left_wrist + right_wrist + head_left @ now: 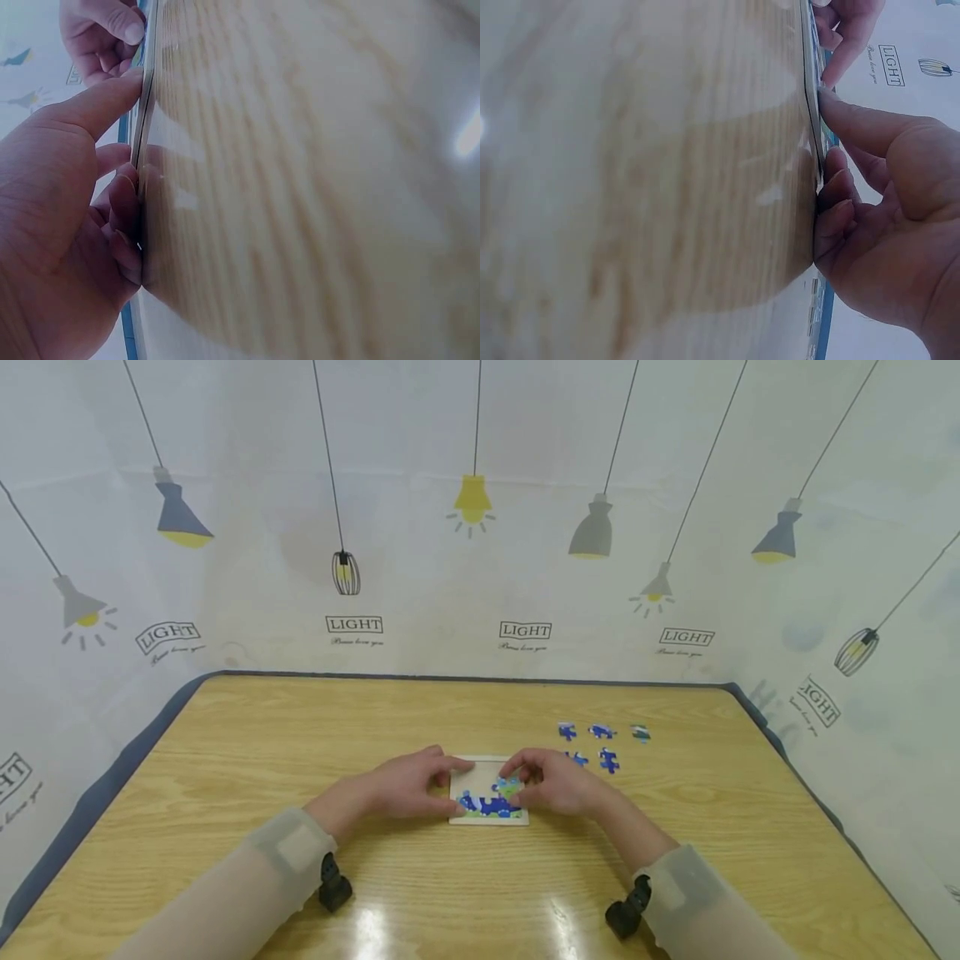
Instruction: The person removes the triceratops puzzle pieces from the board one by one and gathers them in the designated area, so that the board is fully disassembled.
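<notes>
Head view: across the glossy yellow-brown wood-grain table [262,735], the bare left hand [408,787], thumb and forefinger apart, braced the left side, likely for steadiness! The bare right hand [558,783] arched over the right; whether it pinched anything, I couldn't tell. Between them sat the pale rectangular puzzle tray [478,779], blue-and-green fitted pieces [491,807] nearest; far right, five loose jigsaw pieces [609,761] lay spread, seemingly for easy picking.

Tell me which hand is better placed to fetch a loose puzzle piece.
Likely the right hand: it's nearer the loose pieces; the left hand touches the puzzle tray on its left side.
</notes>
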`<act>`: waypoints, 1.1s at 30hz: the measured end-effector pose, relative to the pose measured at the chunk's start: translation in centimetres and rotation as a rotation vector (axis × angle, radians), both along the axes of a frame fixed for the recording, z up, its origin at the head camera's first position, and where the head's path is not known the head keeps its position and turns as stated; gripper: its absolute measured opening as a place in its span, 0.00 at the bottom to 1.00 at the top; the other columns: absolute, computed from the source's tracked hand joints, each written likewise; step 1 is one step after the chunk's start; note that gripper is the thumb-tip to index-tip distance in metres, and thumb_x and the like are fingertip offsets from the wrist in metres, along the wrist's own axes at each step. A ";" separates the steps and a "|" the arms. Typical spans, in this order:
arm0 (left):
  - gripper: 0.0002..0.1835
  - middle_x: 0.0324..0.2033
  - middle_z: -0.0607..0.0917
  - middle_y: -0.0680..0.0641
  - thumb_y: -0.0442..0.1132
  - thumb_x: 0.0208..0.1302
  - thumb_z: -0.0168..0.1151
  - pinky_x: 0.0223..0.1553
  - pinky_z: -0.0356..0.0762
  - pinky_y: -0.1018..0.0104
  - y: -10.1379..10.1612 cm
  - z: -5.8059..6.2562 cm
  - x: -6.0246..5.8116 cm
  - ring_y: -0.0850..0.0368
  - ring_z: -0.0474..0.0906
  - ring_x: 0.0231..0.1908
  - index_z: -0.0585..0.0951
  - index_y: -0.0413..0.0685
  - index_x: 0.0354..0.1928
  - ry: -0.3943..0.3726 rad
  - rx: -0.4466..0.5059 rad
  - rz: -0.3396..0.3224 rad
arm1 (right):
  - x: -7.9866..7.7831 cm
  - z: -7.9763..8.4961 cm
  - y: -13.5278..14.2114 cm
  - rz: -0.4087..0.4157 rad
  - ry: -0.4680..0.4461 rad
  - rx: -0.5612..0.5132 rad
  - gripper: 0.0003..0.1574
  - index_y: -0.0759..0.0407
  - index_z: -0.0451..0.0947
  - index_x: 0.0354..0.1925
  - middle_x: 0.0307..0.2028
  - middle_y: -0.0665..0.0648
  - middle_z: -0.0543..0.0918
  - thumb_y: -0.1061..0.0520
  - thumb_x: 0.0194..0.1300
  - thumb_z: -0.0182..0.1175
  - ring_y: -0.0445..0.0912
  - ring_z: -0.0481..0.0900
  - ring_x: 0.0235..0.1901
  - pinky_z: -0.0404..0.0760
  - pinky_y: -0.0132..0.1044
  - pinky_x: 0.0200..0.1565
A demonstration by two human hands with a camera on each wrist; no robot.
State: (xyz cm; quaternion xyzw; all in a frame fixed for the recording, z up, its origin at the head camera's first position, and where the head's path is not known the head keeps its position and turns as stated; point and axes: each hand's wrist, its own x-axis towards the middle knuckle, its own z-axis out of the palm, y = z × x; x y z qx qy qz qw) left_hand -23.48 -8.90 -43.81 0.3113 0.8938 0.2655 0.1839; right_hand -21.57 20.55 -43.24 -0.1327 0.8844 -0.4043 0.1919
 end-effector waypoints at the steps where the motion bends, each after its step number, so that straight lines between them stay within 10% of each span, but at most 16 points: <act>1: 0.39 0.46 0.78 0.54 0.60 0.71 0.74 0.49 0.73 0.57 0.0 0.0 0.0 0.56 0.74 0.44 0.76 0.62 0.80 -0.001 -0.002 0.001 | 0.0 0.0 0.0 0.002 0.006 -0.001 0.18 0.46 0.86 0.55 0.46 0.54 0.80 0.56 0.70 0.76 0.50 0.74 0.49 0.72 0.44 0.52; 33: 0.39 0.46 0.78 0.53 0.59 0.70 0.74 0.49 0.73 0.58 -0.4 -0.4 -0.1 0.57 0.74 0.44 0.76 0.58 0.79 -0.006 0.024 -0.005 | 0.3 -0.2 0.4 0.061 0.088 -0.036 0.16 0.43 0.87 0.56 0.47 0.53 0.84 0.57 0.73 0.72 0.50 0.77 0.44 0.76 0.44 0.48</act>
